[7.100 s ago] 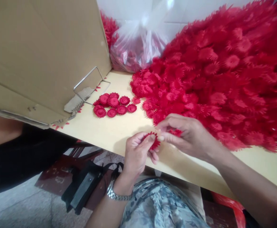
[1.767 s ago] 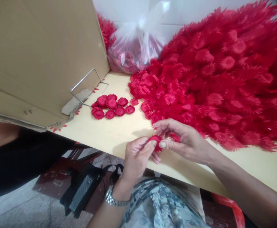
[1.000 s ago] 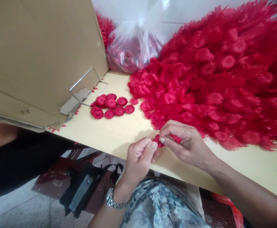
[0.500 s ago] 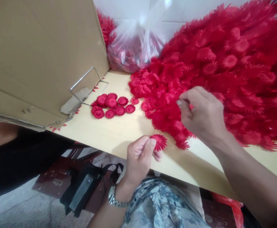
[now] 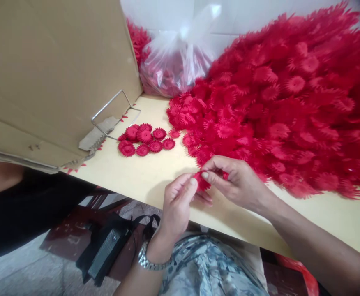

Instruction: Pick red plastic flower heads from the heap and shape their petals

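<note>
Both hands meet just over the near edge of the table (image 5: 149, 174). The left hand (image 5: 177, 201) is closed around a small red flower piece (image 5: 202, 181); its thumb and forefinger pinch the left side of the piece. The right hand (image 5: 234, 181) grips the same piece from the other side with thumb and forefinger, and its other fingers are curled under. The piece is held a little above the table surface, between the two hands, and it is mostly covered by the fingertips, so its exact shape is hard to see.

Just behind the right hand, a very big pile of red flower pieces (image 5: 278, 102) covers the right part of the table and reaches to the far edge. Near the left edge a small group of finished flowers (image 5: 146, 139) lies flat, well apart from the hands. Beside this group a wire stand (image 5: 114, 113) rests against a cardboard box (image 5: 53, 70) that leans over the left side of the table. At the far edge a clear plastic bag (image 5: 176, 61) with more red pieces stands between the box and the pile. On the left wrist there is a metal watch (image 5: 151, 260).
</note>
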`<state>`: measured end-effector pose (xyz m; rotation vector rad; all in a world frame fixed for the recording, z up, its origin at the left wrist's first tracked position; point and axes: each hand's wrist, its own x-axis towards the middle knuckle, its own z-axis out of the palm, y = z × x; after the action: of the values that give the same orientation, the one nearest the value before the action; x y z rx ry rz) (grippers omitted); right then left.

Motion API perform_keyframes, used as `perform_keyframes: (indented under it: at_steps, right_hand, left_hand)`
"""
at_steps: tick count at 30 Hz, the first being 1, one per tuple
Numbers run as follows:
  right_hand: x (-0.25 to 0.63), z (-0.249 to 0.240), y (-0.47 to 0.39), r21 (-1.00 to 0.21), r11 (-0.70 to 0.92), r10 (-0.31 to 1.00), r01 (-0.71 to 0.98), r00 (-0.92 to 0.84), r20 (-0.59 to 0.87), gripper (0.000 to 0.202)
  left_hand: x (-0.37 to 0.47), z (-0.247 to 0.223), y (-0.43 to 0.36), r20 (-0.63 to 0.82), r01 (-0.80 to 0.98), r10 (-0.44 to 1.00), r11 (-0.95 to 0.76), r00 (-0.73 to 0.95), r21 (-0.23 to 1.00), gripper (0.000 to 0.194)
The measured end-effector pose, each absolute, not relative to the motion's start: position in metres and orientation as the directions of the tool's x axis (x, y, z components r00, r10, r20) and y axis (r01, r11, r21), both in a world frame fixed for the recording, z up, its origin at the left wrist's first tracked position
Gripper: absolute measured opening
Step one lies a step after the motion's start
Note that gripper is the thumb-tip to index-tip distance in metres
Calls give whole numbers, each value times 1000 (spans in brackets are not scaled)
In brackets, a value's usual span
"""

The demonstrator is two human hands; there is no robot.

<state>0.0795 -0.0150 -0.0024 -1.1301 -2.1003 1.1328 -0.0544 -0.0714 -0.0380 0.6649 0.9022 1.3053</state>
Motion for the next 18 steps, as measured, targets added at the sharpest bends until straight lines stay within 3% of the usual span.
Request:
perform_keyframes:
  at_steps: [7, 12, 18]
  right_hand:
    - [78, 2, -22, -822, 410, 823, 395, -548, 148, 21]
    - [81, -3, -23, -806, 453, 813, 381, -548, 198, 17]
    - [83, -2, -25, -812, 447, 830, 375, -512, 221, 18]
  left_hand:
    - [-52, -42, -71, -181, -417, 972, 104, -150, 903, 12]
    - [-53, -38, -71, -240, -413, 951, 141, -197, 900, 21]
    - [-54, -37, -72, -201, -379, 958, 112, -203, 919, 35]
